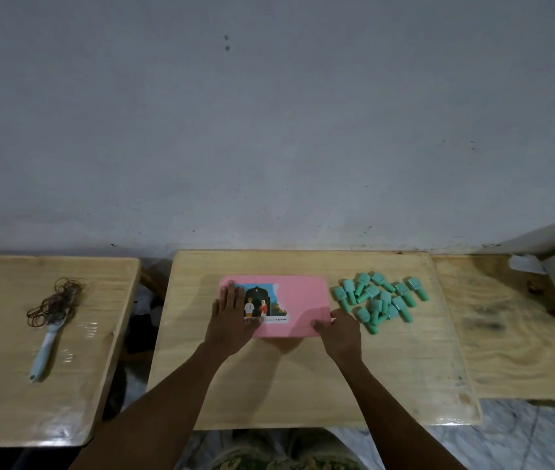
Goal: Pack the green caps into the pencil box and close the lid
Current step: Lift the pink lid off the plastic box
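Nothing looks packed yet: the green caps (379, 300) lie in a loose heap on the wooden board (303, 385), just right of the pink pencil box (303, 300), which sits mid-board with its lid down. By my reckoning the lid has to come up first, then every cap goes in, then it shuts. The left hand (232, 317) lies flat on the left part of the lid, fingers straight and slightly spread. The right hand (342, 330) is at the near right corner, thumb on the lid and fingers curled round the edge, pinching it as if ready to pry
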